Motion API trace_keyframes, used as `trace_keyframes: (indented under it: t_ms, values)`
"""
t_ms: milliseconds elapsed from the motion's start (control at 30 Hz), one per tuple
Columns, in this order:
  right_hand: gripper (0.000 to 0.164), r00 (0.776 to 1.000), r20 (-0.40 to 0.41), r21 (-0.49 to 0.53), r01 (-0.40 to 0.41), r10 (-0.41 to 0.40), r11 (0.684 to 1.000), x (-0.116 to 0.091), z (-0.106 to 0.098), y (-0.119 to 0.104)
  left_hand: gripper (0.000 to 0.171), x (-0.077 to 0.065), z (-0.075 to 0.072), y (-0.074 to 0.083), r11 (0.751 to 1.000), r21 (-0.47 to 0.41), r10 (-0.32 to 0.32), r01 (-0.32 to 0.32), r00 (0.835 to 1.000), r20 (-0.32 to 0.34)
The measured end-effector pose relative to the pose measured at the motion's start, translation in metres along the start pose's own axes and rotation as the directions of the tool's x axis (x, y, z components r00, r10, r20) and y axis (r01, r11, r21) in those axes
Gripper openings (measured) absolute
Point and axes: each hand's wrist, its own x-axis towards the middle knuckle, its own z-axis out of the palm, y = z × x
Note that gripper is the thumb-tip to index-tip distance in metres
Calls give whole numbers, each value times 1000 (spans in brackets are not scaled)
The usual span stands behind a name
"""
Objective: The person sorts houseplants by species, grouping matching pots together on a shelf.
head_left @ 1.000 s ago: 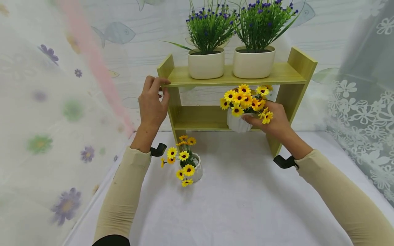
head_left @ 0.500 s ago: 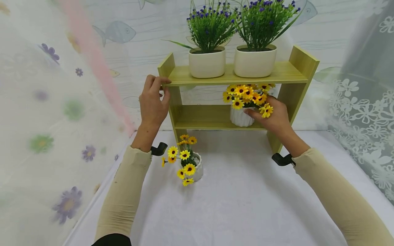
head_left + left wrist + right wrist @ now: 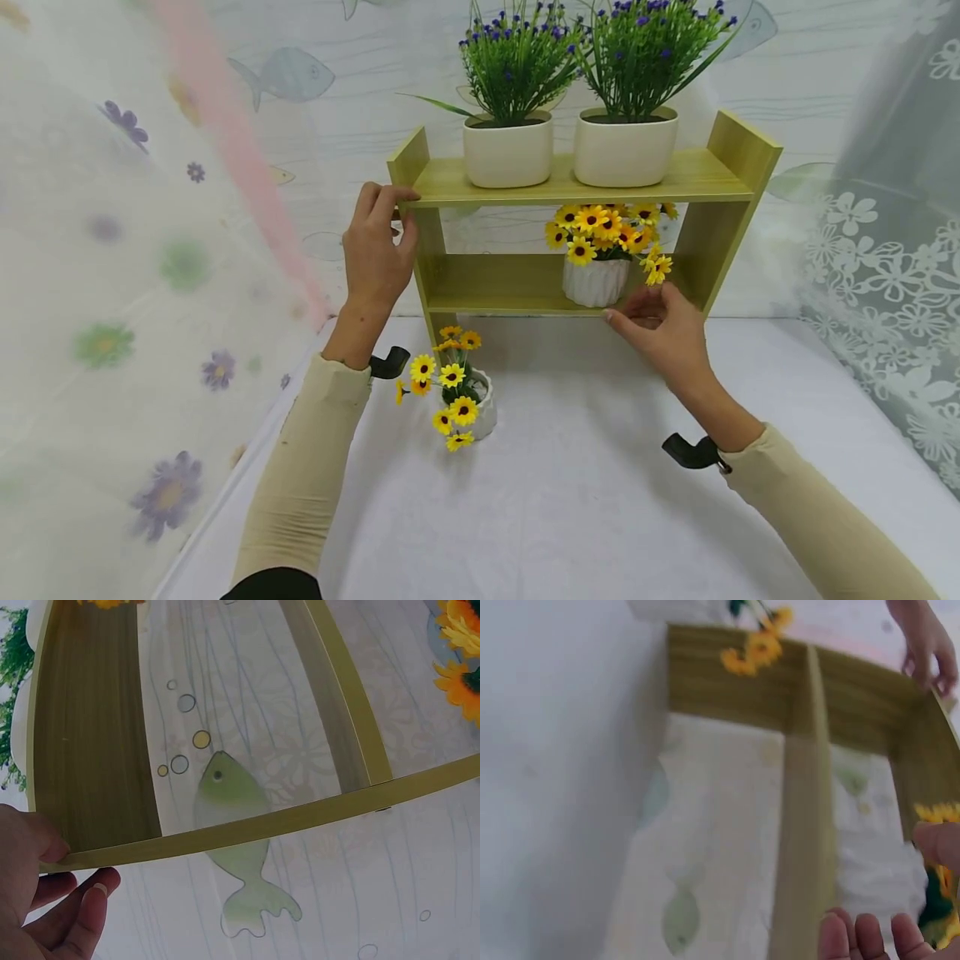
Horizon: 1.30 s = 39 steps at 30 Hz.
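My left hand point(image 3: 378, 250) grips the upper left corner of a wooden shelf point(image 3: 487, 287); in the left wrist view its fingers point(image 3: 49, 844) lie on both sides of the board's edge. On the middle board, toward the right, a white ribbed pot point(image 3: 596, 282) of yellow artificial flowers point(image 3: 592, 225) stands upright. My right hand point(image 3: 667, 329) is just below and right of that pot, holding nothing, thumb and fingers apart. The right wrist view, blurred, has its fingertips point(image 3: 866, 934) beside the white pot point(image 3: 877, 874).
Two cream pots point(image 3: 508, 154) with purple-flowered plants stand on the top board. A second white pot point(image 3: 483, 408) of yellow flowers sits on the white-clothed table point(image 3: 570, 500), before the shelf's left leg. Patterned curtains point(image 3: 112, 275) hang behind and at both sides.
My right hand set the flower pot onto the middle board, let go of it and drew back down toward me. The left hand keeps its grip on the shelf.
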Motion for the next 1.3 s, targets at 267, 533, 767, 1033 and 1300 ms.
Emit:
trace_keyframes:
  t_ms: [267, 533, 767, 1033, 1300]
  values:
    - [36, 977, 108, -29, 190, -186, 981, -31, 54, 17, 21, 0, -1, 2, 1000, -5, 2, -2, 1000, -3]
    - [45, 927, 270, -44, 283, -261, 958, -53, 107, 12, 21, 1, 0, 0, 1000, 4, -1, 1, 1000, -4]
    - [43, 897, 370, -33, 274, -243, 961, -67, 141, 0, 20, 1, 0, 2, 1000, -1, -11, 11, 1000, 1]
    - [28, 896, 398, -99, 257, -199, 961, -74, 167, -18, 20, -1, 0, 1, 1000, 4, -7, 7, 1000, 2]
    - [31, 928, 347, -188, 213, -138, 959, -72, 189, -27, 20, -1, 0, 1, 1000, 16, -11, 10, 1000, 9]
